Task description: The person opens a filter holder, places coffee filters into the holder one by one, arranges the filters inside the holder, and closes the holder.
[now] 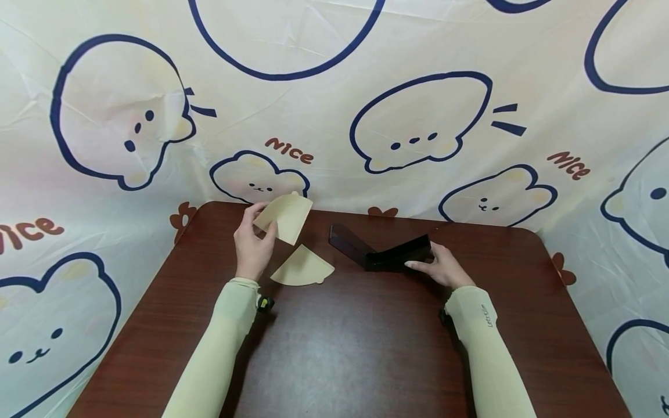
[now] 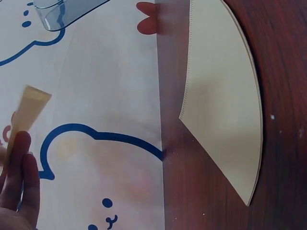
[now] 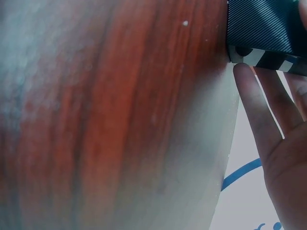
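Observation:
My left hand (image 1: 254, 244) pinches a tan cone-shaped paper coffee filter (image 1: 287, 217) by its edge, lifted above the table. The held filter (image 2: 31, 108) shows edge-on in the left wrist view. A second coffee filter (image 1: 302, 268), or a thin stack of them, lies flat just below it; its crimped seam shows close up in the left wrist view. To the right, my right hand (image 1: 441, 264) grips the end of a black box (image 1: 399, 253), tilted, with its dark see-through lid (image 1: 350, 244) swung out leftward. Ribbing covers the box side (image 3: 264, 26) in the right wrist view. The box's inside is hidden.
Everything is on a dark brown wooden table (image 1: 345, 360). A pale cloth (image 1: 334, 116) printed with cartoon faces hangs behind it and along both sides, close to the table's edges.

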